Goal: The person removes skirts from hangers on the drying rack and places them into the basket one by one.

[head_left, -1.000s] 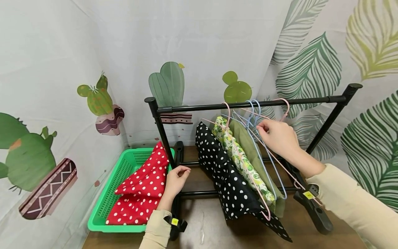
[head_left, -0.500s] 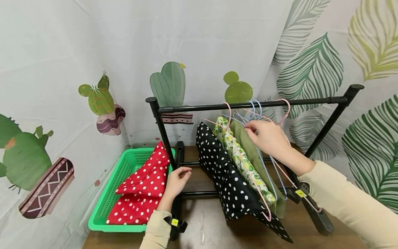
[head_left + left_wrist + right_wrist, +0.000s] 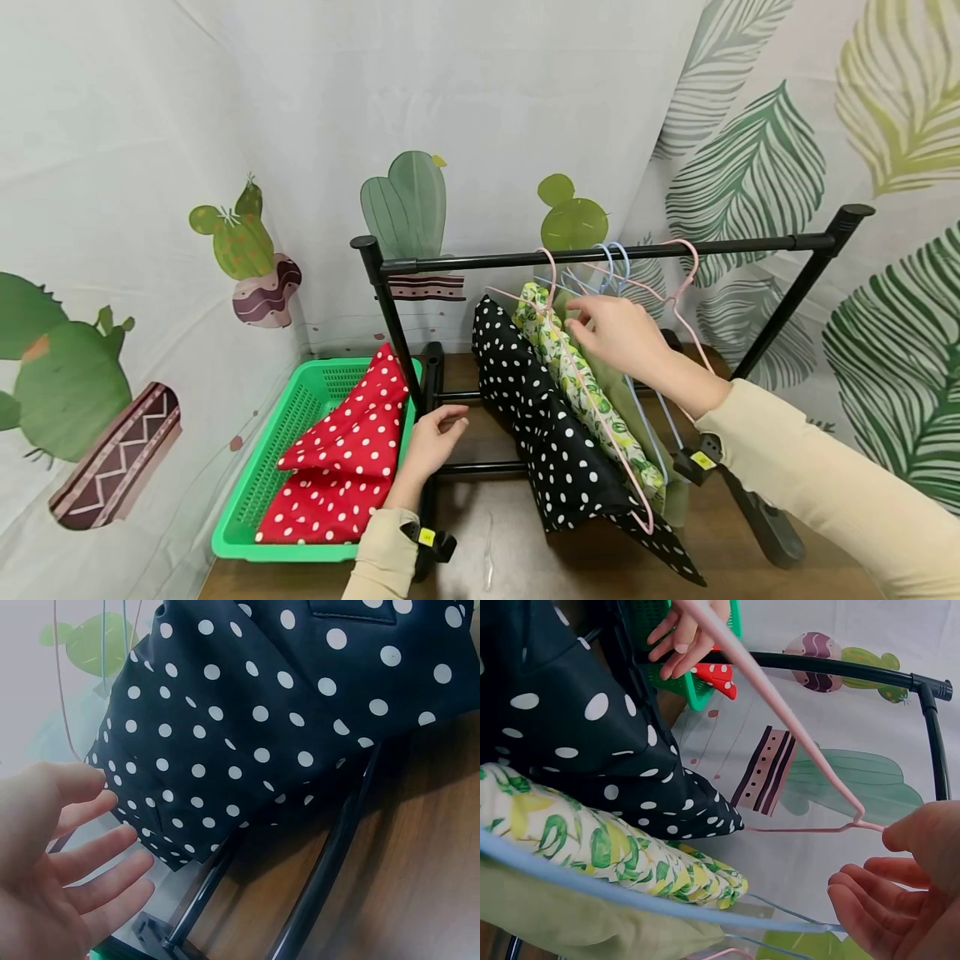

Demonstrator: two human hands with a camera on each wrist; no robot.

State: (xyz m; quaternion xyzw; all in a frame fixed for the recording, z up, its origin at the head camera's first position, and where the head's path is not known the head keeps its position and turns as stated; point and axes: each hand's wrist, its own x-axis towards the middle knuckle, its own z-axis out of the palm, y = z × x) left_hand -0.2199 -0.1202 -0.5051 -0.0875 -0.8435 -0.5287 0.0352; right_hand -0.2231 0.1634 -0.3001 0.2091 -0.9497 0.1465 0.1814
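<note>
On the far left, a white curtain [image 3: 97, 200] printed with potted cacti falls behind a green plastic basket [image 3: 285, 551], in which a crumpled red cloth [image 3: 345, 467] with white polka dots lies, one corner peaking above the rim. Next comes the left hand [image 3: 433, 440], in front of the left post of a black garment rack [image 3: 480, 261]; its fingers are relaxed and loosely bent, and it holds nothing. In the head view a small gap parts its fingertips from the black polka-dot garment [image 3: 555, 433] to their right. That garment hangs from a pink hanger [image 3: 554, 275] hooked over the rack's top bar, its lower corner sagging over the brown wooden table [image 3: 517, 550]. Close against it hangs a ruffled white cloth [image 3: 588, 396] printed with green leaves and yellow patches, then a plain olive-green cloth [image 3: 585, 919]. The right hand [image 3: 618, 333] is at the upper end of the olive-green cloth, below the hooks of two light blue hangers [image 3: 627, 268]. Its fingers are curved, with a gap between thumb and fingertips, gripping nothing; whether it touches the cloth or a hanger I cannot tell. Farther right, a second pink hanger [image 3: 695, 271] hooks over the bar, and a leaf-print curtain [image 3: 892, 317] closes the right side.
</note>
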